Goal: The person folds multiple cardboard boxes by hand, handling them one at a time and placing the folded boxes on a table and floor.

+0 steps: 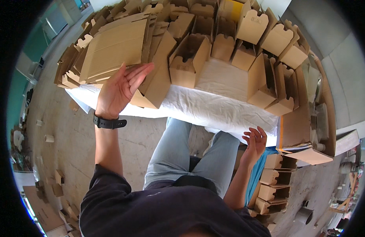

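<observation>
Flat cardboard blanks (111,49) — a stack, sheet count can't tell — sit at the left end of the white-covered table (214,106), top sheet tilted up. Near first: right hand (254,139) hangs empty below the table edge, fingers loosely curled, well apart from the stack; four folded boxes (274,183) stacked just beside its forearm. Left hand (121,89), black watch (108,122) on its wrist, is spread wide, fingertips touching the blanks' lower edge. Farther back — many assembled open boxes (189,59) crowd the table.
</observation>
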